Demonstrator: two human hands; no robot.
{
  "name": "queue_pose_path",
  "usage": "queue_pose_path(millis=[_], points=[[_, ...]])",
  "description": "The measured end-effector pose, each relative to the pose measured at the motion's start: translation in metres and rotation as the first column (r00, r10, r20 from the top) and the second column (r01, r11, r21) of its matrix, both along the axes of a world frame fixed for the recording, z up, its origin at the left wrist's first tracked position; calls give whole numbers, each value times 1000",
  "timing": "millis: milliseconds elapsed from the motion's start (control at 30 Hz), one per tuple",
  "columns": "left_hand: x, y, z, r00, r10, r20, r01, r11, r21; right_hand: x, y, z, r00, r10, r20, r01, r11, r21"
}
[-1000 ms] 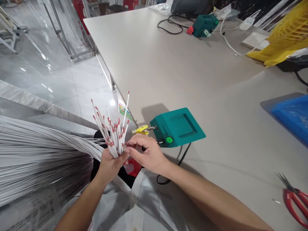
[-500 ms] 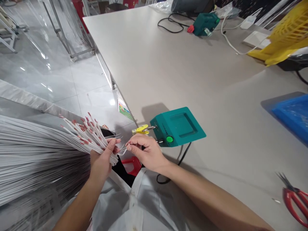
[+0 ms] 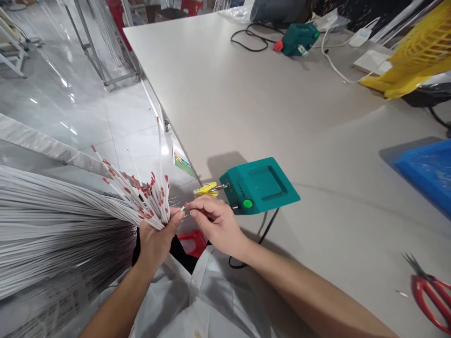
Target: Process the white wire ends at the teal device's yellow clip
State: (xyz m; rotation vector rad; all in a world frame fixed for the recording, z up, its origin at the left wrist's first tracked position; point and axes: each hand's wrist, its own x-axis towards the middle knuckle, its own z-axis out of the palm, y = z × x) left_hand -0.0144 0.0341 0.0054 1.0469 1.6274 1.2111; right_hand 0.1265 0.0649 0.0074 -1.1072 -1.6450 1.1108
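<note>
Left hand [image 3: 155, 237] grip clenched round wire bundle [image 3: 141, 199], lower centre-left, fanned back upward since 0.5 s ago. One wire end [image 3: 182, 208] now separated, pinched by right hand [image 3: 214, 225] near teal box [image 3: 260, 185].

Two teal plastic boxes [image 3: 262, 185] [image 3: 299, 38], at centre and 1 o'clock. One pair of red-handled scissors [image 3: 428, 291], one yellow plastic basket [image 3: 416, 51], one blue plastic tray [image 3: 426, 171]; red-tipped white wires [image 3: 137, 197] beyond counting.
</note>
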Motion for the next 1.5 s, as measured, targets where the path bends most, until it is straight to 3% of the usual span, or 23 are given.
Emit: queue_pose_path(millis=[200, 400, 567, 667, 767, 867, 967, 1033, 1100, 1167, 1300, 1367, 1433, 1500], points=[[2, -4, -1, 997, -74, 9, 74, 995, -64, -1, 3, -3, 999, -1, -50, 0, 999, -32], [-7, -8, -12, 974, -62, 216, 84, 992, -94, 3, 5, -1, 998, 65, 14, -64, 996, -59], [-9, -8, -8, 978, -80, 192, 106, 986, -128, 9, 7, 10, 1000, -9, 14, 8, 998, 70], [-12, -8, -4, 963, -175, 204, 204, 970, -131, 16, 12, 19, 979, 186, 87, -196, 972, 129], [-19, -9, -4, 920, -302, 251, 336, 936, -103, 20, 18, 25, 912, 387, 140, -400, 913, 81], [-25, -11, -7, 868, -358, 343, 404, 912, -68, 18, 18, 21, 887, 460, -22, -460, 888, 9], [-25, -11, -10, 848, -263, 461, 307, 951, -23, 7, 11, 11, 885, 316, -341, -397, 896, -201], [-20, -11, -10, 836, -174, 520, 202, 979, 3, -1, 4, 5, 865, 156, -478, -372, 838, -399], [-13, -11, -10, 825, -122, 552, 140, 990, 10, -7, -1, 2, 858, 44, -511, -348, 782, -517], [-8, -11, -10, 828, -101, 552, 113, 994, 12, -9, -3, 1, 866, -20, -500, -301, 778, -551], [0, -14, -14, 864, -88, 496, 85, 996, 29, -11, -2, 1, 888, -97, -448, -175, 832, -527], [3, -17, -16, 894, -82, 441, 81, 996, 21, -12, -2, -2, 893, -126, -432, -148, 824, -547], [5, -19, -18, 924, -75, 375, 81, 997, 2, -12, -2, -4, 893, -122, -433, -165, 806, -568], [5, -20, -19, 938, -72, 338, 88, 996, -31, -11, -2, -6, 910, -69, -409, -174, 832, -527]])
